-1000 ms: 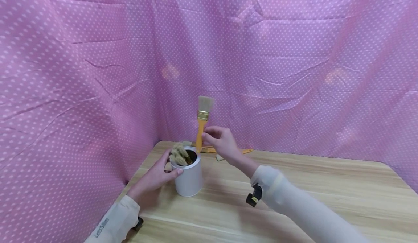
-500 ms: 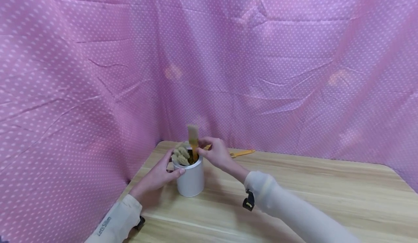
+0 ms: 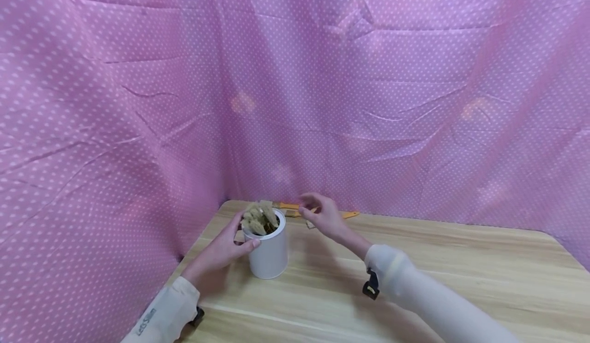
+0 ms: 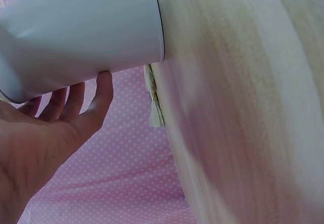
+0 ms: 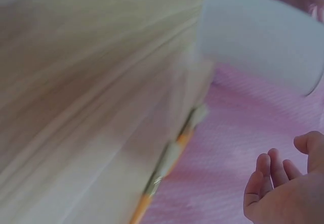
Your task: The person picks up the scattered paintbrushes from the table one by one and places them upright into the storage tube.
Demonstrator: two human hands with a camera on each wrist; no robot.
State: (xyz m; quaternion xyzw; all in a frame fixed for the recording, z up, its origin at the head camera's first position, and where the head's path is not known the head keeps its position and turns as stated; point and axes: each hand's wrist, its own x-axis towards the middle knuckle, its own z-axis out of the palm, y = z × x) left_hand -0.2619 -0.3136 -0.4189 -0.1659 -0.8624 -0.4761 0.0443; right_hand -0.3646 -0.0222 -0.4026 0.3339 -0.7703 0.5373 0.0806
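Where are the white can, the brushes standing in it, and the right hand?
White can [image 3: 271, 255]: head view, middle of its outer wall.
Brushes in the can [image 3: 255, 224]: head view, on the pale bristles.
Right hand [image 3: 325, 218]: head view, middle of the hand.

Left hand [image 3: 223, 245] grips a white can [image 3: 269, 257] of brushes [image 3: 256, 220] near the right hand [image 3: 326, 219].

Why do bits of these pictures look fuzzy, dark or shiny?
Right wrist view: the brushes and table look blurry, perhaps from motion; left wrist view: a soft shadow darkens the table; head view: pale, shiny spots show on the pink curtain.
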